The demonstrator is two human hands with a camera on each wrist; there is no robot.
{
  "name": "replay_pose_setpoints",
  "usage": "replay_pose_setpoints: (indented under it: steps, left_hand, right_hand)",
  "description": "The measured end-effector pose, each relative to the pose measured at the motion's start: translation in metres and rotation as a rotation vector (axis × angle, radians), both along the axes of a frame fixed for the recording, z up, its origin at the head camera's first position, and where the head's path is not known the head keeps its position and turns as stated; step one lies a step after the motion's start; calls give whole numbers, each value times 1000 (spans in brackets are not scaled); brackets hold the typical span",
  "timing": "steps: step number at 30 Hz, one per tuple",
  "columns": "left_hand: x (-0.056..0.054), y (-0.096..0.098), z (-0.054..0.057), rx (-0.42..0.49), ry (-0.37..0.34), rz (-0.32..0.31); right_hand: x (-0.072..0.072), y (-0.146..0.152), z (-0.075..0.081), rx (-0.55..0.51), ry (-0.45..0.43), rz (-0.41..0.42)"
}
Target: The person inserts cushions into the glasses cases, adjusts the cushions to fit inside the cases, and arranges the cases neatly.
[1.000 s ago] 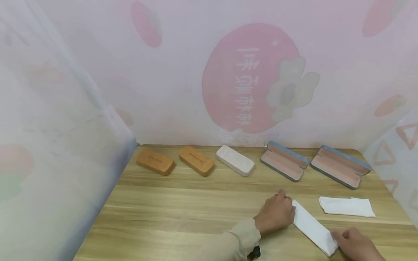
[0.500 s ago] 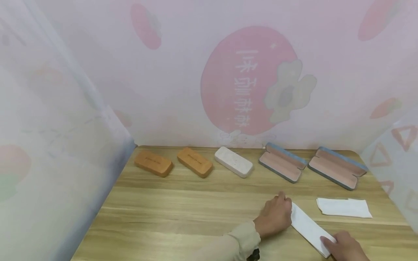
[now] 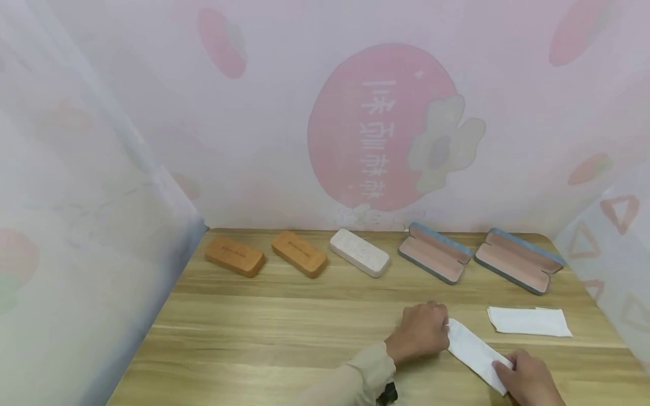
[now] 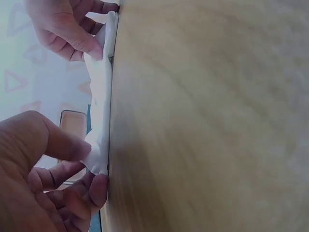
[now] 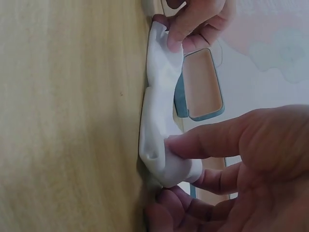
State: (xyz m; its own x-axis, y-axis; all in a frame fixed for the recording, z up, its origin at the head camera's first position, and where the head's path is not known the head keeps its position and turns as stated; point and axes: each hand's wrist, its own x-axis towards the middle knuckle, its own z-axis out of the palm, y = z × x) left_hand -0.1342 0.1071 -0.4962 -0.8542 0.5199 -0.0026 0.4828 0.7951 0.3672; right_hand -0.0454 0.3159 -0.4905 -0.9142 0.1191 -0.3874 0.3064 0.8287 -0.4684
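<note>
A folded white cloth (image 3: 474,351) lies aslant on the wooden table, at the lower right of the head view. My left hand (image 3: 422,331) pinches its far left end between thumb and fingers. At the near right end, my right hand (image 3: 528,376) pinches it too, thumb on top. In the left wrist view the cloth (image 4: 100,87) stretches between both hands, low along the tabletop. The right wrist view shows the cloth (image 5: 161,92) slightly bowed and creased near the right thumb. Behind it lies a second folded white cloth (image 3: 530,322), flat and untouched.
Along the table's back edge stand two orange-brown cases (image 3: 235,256), a white speckled case (image 3: 359,252) and two open blue glasses cases (image 3: 435,255) with pink linings. The wooden tabletop (image 3: 284,332) extends left of the hands. Printed fabric walls (image 3: 274,141) enclose the back and sides.
My right hand has shifted its hold on the cloth's near end, its thumb moving onto the top. The left hand keeps its end. The whole head view has drifted slightly.
</note>
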Motion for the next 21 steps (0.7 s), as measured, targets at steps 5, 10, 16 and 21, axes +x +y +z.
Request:
replay_pose_setpoints:
  steps: [5,10,16,21]
  left_hand:
    - [-3,-2,-1,56,-38,18]
    - [-2,-2,-2,117,-127,20]
    - [-3,-3,0,153,-183,-15]
    - [-5,-4,1,159,-186,0]
  right_hand:
    - [-2,-1,4,-23,-18,-29]
    - [0,1,5,-54,-28,-75]
    - [1,3,3,-104,23,-114]
    - [0,2,4,-163,-11,-159]
